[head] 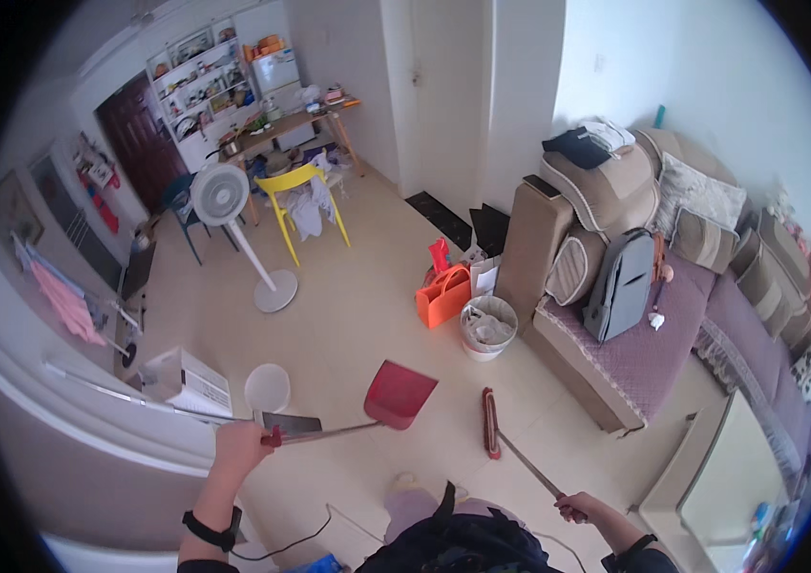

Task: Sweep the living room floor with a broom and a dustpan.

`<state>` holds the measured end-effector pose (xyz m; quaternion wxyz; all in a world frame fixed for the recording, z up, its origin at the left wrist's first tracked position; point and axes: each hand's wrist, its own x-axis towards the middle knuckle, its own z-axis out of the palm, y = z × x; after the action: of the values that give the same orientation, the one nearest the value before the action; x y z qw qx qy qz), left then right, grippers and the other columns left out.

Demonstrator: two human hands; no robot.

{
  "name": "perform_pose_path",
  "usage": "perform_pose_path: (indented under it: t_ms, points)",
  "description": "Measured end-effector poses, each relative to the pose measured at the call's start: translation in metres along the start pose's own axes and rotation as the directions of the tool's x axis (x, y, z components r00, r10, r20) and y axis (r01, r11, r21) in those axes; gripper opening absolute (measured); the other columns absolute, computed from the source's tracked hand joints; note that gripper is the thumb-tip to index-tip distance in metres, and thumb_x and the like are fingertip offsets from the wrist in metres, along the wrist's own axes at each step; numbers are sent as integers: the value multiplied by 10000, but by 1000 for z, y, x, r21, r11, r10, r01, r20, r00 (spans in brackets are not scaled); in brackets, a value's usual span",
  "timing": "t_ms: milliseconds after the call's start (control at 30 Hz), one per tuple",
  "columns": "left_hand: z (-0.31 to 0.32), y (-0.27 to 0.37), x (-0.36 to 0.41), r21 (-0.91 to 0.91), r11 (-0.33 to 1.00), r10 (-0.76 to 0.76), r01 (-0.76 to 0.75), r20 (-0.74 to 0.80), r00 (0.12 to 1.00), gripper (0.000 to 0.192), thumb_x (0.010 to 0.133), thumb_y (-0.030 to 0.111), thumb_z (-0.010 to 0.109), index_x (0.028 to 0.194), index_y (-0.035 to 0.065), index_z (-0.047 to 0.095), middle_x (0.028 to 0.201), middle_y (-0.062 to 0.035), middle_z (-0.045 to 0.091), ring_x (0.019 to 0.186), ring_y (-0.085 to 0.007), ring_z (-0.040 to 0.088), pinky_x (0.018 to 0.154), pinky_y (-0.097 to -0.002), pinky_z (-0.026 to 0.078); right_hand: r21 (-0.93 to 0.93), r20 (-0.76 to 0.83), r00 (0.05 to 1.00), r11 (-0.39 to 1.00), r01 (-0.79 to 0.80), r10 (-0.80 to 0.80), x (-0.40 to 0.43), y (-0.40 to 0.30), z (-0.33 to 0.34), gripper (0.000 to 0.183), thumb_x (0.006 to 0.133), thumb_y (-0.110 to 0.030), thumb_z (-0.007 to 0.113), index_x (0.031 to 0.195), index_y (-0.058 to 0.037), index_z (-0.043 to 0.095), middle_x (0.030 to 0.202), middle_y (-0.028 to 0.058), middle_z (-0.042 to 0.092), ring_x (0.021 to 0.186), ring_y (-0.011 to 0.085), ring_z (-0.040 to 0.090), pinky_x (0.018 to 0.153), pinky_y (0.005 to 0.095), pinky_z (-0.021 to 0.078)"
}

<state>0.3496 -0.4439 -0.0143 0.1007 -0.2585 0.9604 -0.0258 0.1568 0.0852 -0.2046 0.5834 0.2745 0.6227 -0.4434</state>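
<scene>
My left hand (239, 450) grips the end of a long dustpan handle. The red dustpan (401, 395) is held out in front of me, to the left of the broom; whether it touches the floor is hard to tell. In my right hand (580, 506) is the stick of a broom, its narrow reddish head (491, 424) down at the tiles right of the dustpan. A gap of floor lies between pan and broom. Beside my left hand, a silver pole with a dark flat head (292, 423) runs along the low wall.
A lined waste bin (482, 349) and an orange bag (444, 295) stand ahead. Right are a sofa with a purple cover (652, 340), a grey backpack (618, 286) and a low table (731, 465). Left are a white bucket (268, 387), a white box (187, 383) and a standing fan (276, 291).
</scene>
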Motion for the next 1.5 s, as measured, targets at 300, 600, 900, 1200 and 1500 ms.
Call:
perform_pose_path:
  t_ms: [300, 600, 900, 1200, 1500]
  points:
    - [-51, 1, 151, -167, 969, 174, -182, -57, 983, 233, 560, 257, 646, 769, 157, 628, 676, -71, 584, 638, -220, 560, 578, -310, 432, 88, -52, 994, 992, 95, -91, 24, 37, 63, 223, 705, -133, 552, 533, -98, 415, 454, 4, 436, 340, 65, 400, 280, 174, 246]
    - [-1, 7, 242, -690, 720, 283, -69, 201, 938, 245, 608, 229, 641, 789, 65, 623, 575, -38, 565, 400, -64, 447, 386, -200, 350, 223, -156, 984, 967, 123, -89, 14, 60, 127, 229, 718, -140, 544, 540, -108, 404, 454, -7, 410, 367, 80, 409, 289, 179, 262]
    - [103, -1, 238, -791, 338, 433, 510, 612, 662, 237, 695, 240, 604, 829, 50, 558, 613, -19, 516, 388, -21, 343, 324, -139, 222, 371, -142, 987, 920, 127, -79, 20, 79, 128, 185, 710, -109, 556, 585, -73, 425, 471, 3, 421, 371, 83, 404, 320, 194, 317]
    - [191, 34, 201, -698, 631, 358, 339, 649, 671, 306, 748, 364, 496, 812, 66, 522, 652, -45, 541, 516, -113, 513, 461, -251, 421, 206, -136, 988, 973, 105, -78, 24, 59, 121, 147, 725, -145, 548, 630, -106, 443, 465, -19, 411, 362, 52, 402, 281, 146, 246]
    - [244, 54, 171, -414, 897, 247, -154, 181, 952, 322, 612, 368, 594, 723, 66, 572, 695, -113, 581, 668, -261, 564, 596, -362, 440, -20, -150, 987, 998, 59, -61, 10, 39, 129, 200, 701, -174, 576, 565, -77, 467, 449, 6, 436, 345, 54, 400, 271, 153, 232]
